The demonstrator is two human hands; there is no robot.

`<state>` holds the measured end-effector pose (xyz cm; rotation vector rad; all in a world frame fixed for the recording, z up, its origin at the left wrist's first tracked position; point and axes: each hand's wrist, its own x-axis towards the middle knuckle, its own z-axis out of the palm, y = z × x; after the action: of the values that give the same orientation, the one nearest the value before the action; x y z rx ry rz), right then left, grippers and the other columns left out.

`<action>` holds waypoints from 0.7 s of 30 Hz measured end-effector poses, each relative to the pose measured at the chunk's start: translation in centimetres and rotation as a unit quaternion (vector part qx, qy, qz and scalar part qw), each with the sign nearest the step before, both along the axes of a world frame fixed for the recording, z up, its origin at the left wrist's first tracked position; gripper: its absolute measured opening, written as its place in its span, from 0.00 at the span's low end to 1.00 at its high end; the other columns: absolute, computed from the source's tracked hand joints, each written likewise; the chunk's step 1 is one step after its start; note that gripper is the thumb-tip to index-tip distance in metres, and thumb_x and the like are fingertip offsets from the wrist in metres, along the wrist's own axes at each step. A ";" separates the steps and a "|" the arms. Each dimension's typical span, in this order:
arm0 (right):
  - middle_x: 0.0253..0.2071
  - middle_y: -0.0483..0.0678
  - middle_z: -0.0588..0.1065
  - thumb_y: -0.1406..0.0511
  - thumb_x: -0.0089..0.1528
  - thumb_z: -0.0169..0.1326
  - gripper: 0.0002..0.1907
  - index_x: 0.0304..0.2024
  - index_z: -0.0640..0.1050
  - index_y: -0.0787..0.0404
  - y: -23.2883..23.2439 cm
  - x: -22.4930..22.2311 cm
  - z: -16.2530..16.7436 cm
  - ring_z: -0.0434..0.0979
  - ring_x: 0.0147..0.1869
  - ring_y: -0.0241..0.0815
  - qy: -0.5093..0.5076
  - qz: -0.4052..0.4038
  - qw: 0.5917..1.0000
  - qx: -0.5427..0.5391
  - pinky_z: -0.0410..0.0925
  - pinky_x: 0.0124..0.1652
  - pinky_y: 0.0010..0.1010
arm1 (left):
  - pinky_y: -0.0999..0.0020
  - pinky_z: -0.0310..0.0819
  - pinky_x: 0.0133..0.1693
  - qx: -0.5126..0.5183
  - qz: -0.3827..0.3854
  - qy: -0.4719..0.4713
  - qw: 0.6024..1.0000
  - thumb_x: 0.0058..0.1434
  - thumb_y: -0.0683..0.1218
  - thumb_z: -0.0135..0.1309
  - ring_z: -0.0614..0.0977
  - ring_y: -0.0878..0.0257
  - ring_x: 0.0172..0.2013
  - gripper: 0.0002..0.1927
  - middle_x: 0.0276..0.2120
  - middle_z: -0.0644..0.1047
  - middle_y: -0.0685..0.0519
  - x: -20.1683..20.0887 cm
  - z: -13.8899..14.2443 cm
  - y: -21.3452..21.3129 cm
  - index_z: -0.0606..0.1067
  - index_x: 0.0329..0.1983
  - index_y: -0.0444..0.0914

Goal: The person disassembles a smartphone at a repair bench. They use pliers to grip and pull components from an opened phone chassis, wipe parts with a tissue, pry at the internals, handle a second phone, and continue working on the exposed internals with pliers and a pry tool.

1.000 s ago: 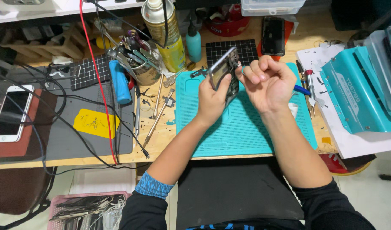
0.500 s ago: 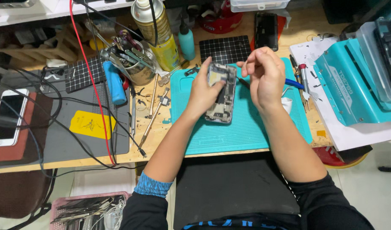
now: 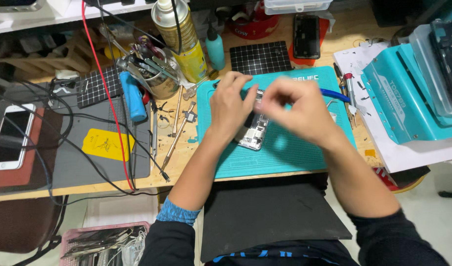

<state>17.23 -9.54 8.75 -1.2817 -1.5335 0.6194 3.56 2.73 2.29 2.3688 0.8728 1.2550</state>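
The left hand (image 3: 229, 106) presses on an opened phone (image 3: 254, 133) that lies on the teal work mat (image 3: 285, 157); the right hand (image 3: 297, 111), blurred, is just above the phone's upper end; a spray can (image 3: 181, 37) stands behind.

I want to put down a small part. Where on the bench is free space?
The teal mat is bare in front of the opened phone, toward the bench edge. The grey mat has room below its yellow sticker. Around the tool cup it is crowded.
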 end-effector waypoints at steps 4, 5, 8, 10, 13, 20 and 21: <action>0.23 0.49 0.78 0.56 0.50 0.69 0.16 0.30 0.82 0.62 -3.2 -1.6 2.4 0.79 0.27 0.42 -0.201 0.258 0.914 -0.240 0.70 0.28 0.33 | 0.64 0.76 0.33 -0.083 -0.067 -0.024 0.994 0.64 0.48 0.60 0.84 0.59 0.31 0.11 0.37 0.81 0.51 -0.6 2.5 -0.7 0.81 0.45 0.38; 0.25 0.49 0.79 0.52 0.48 0.70 0.22 0.34 0.81 0.62 -4.0 -2.5 2.3 0.82 0.29 0.45 -0.221 0.328 0.877 -0.271 0.71 0.29 0.36 | 0.65 0.76 0.32 -0.086 -0.080 -0.029 0.993 0.64 0.48 0.60 0.84 0.60 0.31 0.10 0.37 0.81 0.51 -0.7 3.1 -1.1 0.81 0.45 0.38; 0.29 0.56 0.78 0.50 0.49 0.70 0.26 0.32 0.79 0.66 -6.0 -5.4 1.3 0.80 0.35 0.58 -0.297 0.421 0.815 -0.264 0.71 0.36 0.46 | 0.66 0.76 0.32 -0.093 -0.122 -0.020 0.988 0.65 0.47 0.59 0.83 0.61 0.29 0.10 0.35 0.82 0.51 -1.4 4.3 -2.6 0.81 0.45 0.38; 0.28 0.59 0.78 0.52 0.52 0.67 0.24 0.32 0.78 0.67 -6.6 -5.9 0.3 0.79 0.37 0.60 -0.345 0.435 0.767 -0.321 0.71 0.38 0.48 | 0.67 0.76 0.32 -0.112 -0.150 -0.006 0.982 0.65 0.47 0.59 0.83 0.61 0.28 0.10 0.34 0.82 0.51 -1.8 4.8 -3.5 0.81 0.45 0.38; 0.28 0.61 0.77 0.61 0.56 0.61 0.14 0.31 0.78 0.67 -7.2 -5.3 -0.7 0.79 0.36 0.60 -0.346 0.432 0.750 -0.363 0.71 0.39 0.47 | 0.70 0.78 0.34 -0.162 -0.194 0.005 0.968 0.65 0.48 0.59 0.85 0.64 0.30 0.11 0.35 0.83 0.52 -2.3 5.1 -4.0 0.81 0.45 0.38; 0.33 0.51 0.79 0.67 0.57 0.55 0.26 0.59 0.77 0.52 -5.7 -0.6 2.9 0.82 0.36 0.56 -0.272 0.152 0.925 -0.216 0.73 0.35 0.42 | 0.74 0.77 0.44 -0.434 -0.540 0.104 0.714 0.64 0.46 0.62 0.81 0.71 0.41 0.30 0.40 0.82 0.54 -4.9 7.7 -1.2 0.67 0.67 0.35; 0.32 0.52 0.79 0.67 0.59 0.54 0.17 0.51 0.77 0.56 -5.1 0.6 4.1 0.81 0.36 0.56 -0.268 0.161 0.930 -0.191 0.73 0.35 0.42 | 0.74 0.76 0.47 -0.446 -0.599 0.112 0.656 0.62 0.45 0.63 0.80 0.72 0.44 0.37 0.42 0.81 0.54 -5.5 8.2 -0.6 0.61 0.71 0.36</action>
<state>17.84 -14.63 12.88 -1.5937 -2.1811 0.8558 -1.90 2.13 10.49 1.5666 -0.1827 -0.0828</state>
